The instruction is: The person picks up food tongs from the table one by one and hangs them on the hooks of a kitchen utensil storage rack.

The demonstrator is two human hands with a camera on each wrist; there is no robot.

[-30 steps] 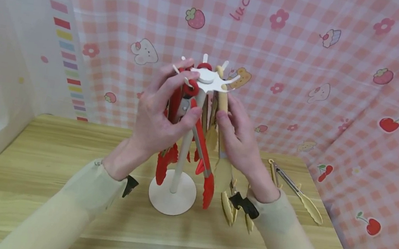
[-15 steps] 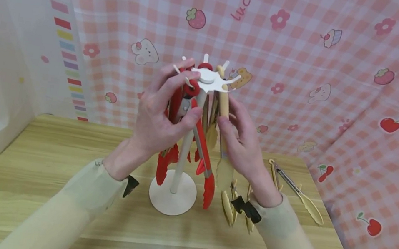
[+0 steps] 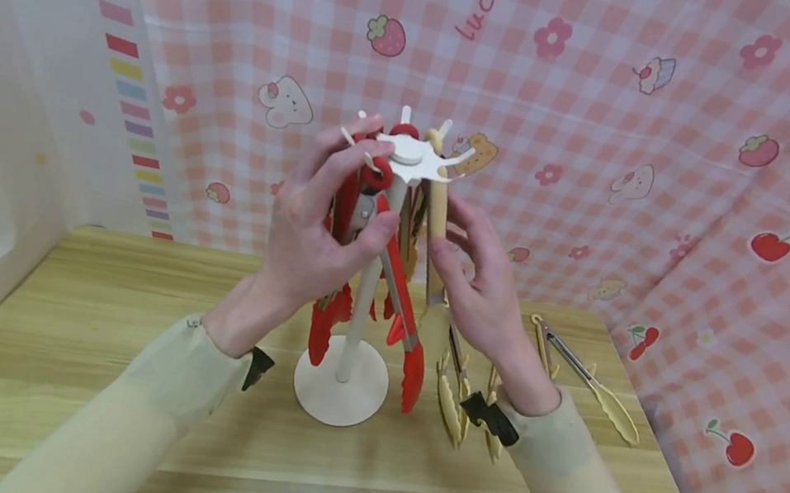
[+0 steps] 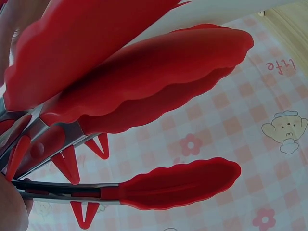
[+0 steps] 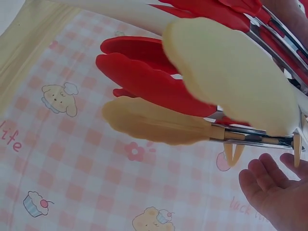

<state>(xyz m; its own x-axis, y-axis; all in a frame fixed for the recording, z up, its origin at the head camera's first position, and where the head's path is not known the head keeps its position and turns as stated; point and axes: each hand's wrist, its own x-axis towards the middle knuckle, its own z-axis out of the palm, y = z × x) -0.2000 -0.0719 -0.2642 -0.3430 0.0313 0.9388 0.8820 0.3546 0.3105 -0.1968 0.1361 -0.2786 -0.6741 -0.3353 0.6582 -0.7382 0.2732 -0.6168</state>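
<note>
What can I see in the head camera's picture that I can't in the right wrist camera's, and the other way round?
Only the head view shows the white hooked top of the stand and the loose cream tongs lying at the right of the table.

Only the right wrist view shows the word "life" printed on the cloth.

Both show the right hand, red tongs, hanging cream tongs, the pink checked cloth and part of the wooden table.

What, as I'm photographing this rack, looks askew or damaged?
Only the front red tongs look askew: one leg slants across the post instead of hanging straight. No damage shows, though the left hand hides part of them.
</note>
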